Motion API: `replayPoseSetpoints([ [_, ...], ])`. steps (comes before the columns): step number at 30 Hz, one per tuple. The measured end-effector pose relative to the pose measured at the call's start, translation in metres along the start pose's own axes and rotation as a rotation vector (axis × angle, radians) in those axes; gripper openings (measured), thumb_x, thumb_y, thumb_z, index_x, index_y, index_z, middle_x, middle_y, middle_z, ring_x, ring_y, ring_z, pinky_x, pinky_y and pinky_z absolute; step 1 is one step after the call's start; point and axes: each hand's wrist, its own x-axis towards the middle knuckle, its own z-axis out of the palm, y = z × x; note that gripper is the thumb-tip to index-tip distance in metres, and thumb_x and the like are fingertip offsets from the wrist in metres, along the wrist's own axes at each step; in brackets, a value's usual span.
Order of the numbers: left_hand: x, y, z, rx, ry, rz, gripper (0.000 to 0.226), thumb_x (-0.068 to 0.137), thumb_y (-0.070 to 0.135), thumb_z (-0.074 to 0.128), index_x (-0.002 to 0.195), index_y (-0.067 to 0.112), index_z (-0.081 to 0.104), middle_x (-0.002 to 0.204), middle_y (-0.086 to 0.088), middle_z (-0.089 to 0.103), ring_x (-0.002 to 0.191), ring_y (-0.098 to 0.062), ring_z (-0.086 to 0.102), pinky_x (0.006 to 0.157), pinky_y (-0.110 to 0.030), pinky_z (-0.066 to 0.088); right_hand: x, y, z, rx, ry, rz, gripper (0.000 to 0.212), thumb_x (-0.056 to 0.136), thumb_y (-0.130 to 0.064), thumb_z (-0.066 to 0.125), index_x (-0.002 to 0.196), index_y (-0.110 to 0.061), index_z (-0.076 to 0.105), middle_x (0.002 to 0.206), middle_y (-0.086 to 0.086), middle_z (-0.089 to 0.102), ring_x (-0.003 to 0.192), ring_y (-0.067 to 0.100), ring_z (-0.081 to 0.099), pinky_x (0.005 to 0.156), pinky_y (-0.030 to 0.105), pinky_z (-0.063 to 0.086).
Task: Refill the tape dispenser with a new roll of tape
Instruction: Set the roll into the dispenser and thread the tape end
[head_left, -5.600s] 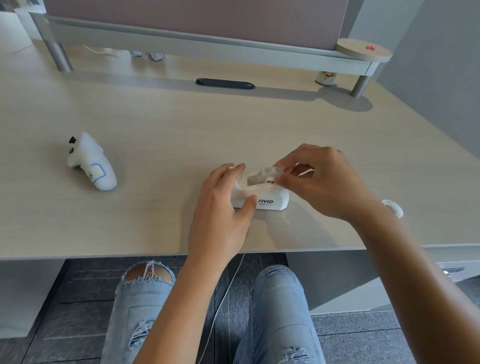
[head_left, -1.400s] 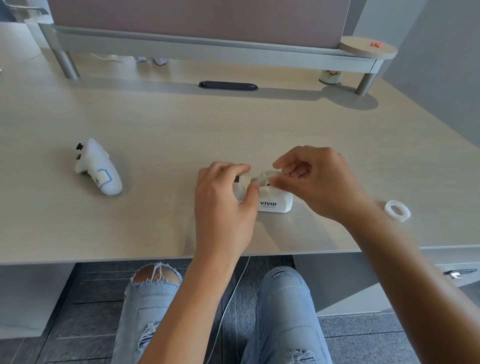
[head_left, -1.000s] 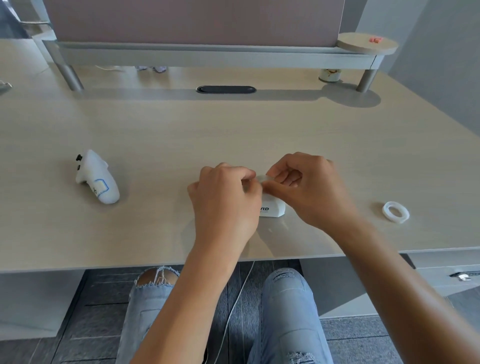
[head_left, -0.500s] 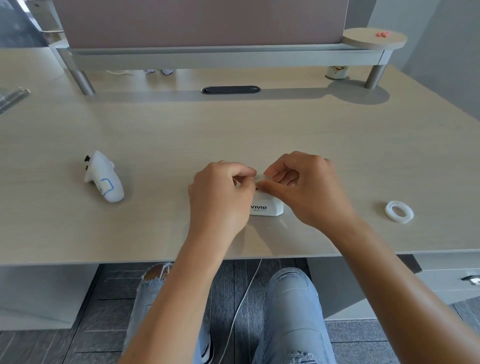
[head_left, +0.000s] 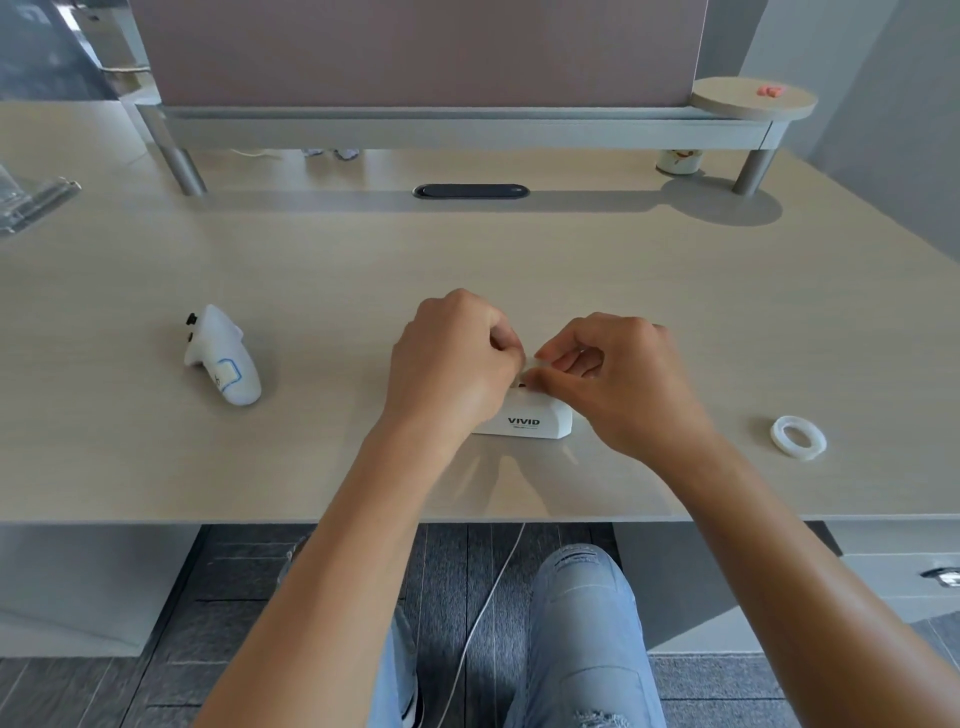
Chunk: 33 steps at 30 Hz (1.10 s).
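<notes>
A pale wood-grain worktop (head_left: 467, 270) fills most of the view, with a raised shelf (head_left: 467, 127) along its far edge and a mauve panel (head_left: 415, 52) behind that; a round wooden disc (head_left: 748, 98) at the shelf's right end carries a small pink item too small to identify; a small printed cup (head_left: 679, 162) stands beneath it, half hidden in shadow; a dark oval cable slot (head_left: 471, 191) sits in the worktop's middle; clear plastic (head_left: 31, 195) is cut off at the left edge. Both hands meet over the tape dispenser (head_left: 530, 422) near the front edge; the left hand (head_left: 452, 371) is curled tight on the dispenser's left end, covering most of it; the right hand (head_left: 618, 384) pinches with thumb and forefinger at the top of the dispenser, and what it grips is hidden, so whether a roll sits inside cannot be told. A white controller (head_left: 223, 358) lies well to the left; a white tape ring (head_left: 798, 437) lies flat, well to the right. The dispenser's side reads "VIVID"; smaller print below is illegible.
</notes>
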Motion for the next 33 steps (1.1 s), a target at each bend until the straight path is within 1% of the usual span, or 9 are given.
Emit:
replayPoseSetpoints([
  [6,-0.001,0.007,0.0,0.093,-0.024,0.007,0.011,0.084,0.017,0.068,0.084,0.022,0.078,0.091,-0.003,0.075,0.087,-0.032,0.07,0.078,-0.04,0.059,0.0,0.0,0.0,-0.005,0.004,0.003,0.018,0.078,-0.03,0.091,0.087,-0.019,0.081,0.08,-0.004,0.076,0.075,0.015,0.072,0.075,0.039,0.061],
  [12,0.002,0.01,0.002,0.129,-0.092,0.001,0.014,0.086,0.02,0.064,0.09,0.015,0.076,0.088,-0.005,0.072,0.085,-0.035,0.067,0.072,-0.036,0.054,-0.001,0.001,0.001,0.0,0.009,-0.018,0.013,0.08,-0.028,0.088,0.086,-0.019,0.081,0.08,-0.004,0.075,0.075,0.015,0.072,0.074,0.041,0.061],
  [16,0.004,0.012,0.002,0.015,-0.187,-0.039,0.026,0.087,0.019,0.061,0.063,0.011,0.059,0.059,0.0,0.051,0.061,-0.028,0.048,0.053,-0.031,0.034,-0.002,0.001,0.001,0.006,0.026,-0.035,0.012,0.081,-0.025,0.088,0.086,-0.017,0.081,0.08,-0.003,0.073,0.073,0.014,0.071,0.072,0.037,0.059],
  [18,0.006,0.01,0.002,-0.039,-0.201,-0.053,0.035,0.086,0.017,0.061,0.054,0.01,0.05,0.054,-0.002,0.046,0.056,-0.028,0.04,0.051,-0.029,0.03,-0.002,0.002,0.002,0.001,0.028,-0.045,0.013,0.081,-0.025,0.088,0.087,-0.016,0.08,0.08,-0.002,0.073,0.073,0.013,0.071,0.071,0.033,0.058],
  [20,0.01,0.003,0.0,-0.115,-0.184,-0.038,0.025,0.088,0.015,0.062,0.065,0.007,0.066,0.063,-0.004,0.063,0.061,-0.03,0.054,0.055,-0.027,0.039,-0.003,0.003,0.002,0.007,0.023,-0.045,0.014,0.08,-0.025,0.089,0.088,-0.017,0.081,0.081,-0.002,0.074,0.074,0.013,0.071,0.072,0.03,0.058],
  [22,0.013,-0.006,-0.004,-0.172,-0.161,0.022,0.017,0.091,0.013,0.064,0.082,0.016,0.077,0.077,0.001,0.073,0.073,-0.022,0.07,0.06,-0.021,0.047,-0.003,0.004,0.002,0.028,0.023,-0.036,0.014,0.08,-0.025,0.089,0.089,-0.018,0.081,0.083,-0.002,0.074,0.075,0.013,0.072,0.073,0.03,0.059],
  [26,0.02,-0.026,-0.011,-0.103,-0.199,0.19,0.019,0.092,0.013,0.07,0.101,0.025,0.081,0.091,0.01,0.073,0.08,0.0,0.065,0.064,-0.001,0.04,-0.002,0.005,0.001,0.047,0.009,-0.021,0.016,0.079,-0.028,0.09,0.089,-0.018,0.081,0.084,-0.002,0.075,0.076,0.015,0.073,0.073,0.03,0.06],
  [30,0.03,-0.036,-0.012,-0.083,-0.284,0.246,0.012,0.088,0.018,0.075,0.095,0.025,0.083,0.092,0.007,0.078,0.058,0.009,0.058,0.059,-0.003,0.039,0.001,0.006,-0.001,0.053,-0.011,0.011,0.018,0.078,-0.029,0.091,0.089,-0.019,0.081,0.086,0.0,0.076,0.077,0.018,0.074,0.075,0.036,0.062],
  [33,0.036,-0.04,-0.014,-0.143,-0.351,0.247,0.011,0.088,0.019,0.077,0.091,0.027,0.084,0.085,0.005,0.08,0.056,0.005,0.06,0.062,-0.019,0.049,0.001,0.004,-0.001,0.042,-0.016,0.025,0.016,0.079,-0.03,0.09,0.088,-0.02,0.081,0.086,-0.001,0.077,0.078,0.017,0.074,0.075,0.037,0.062],
])
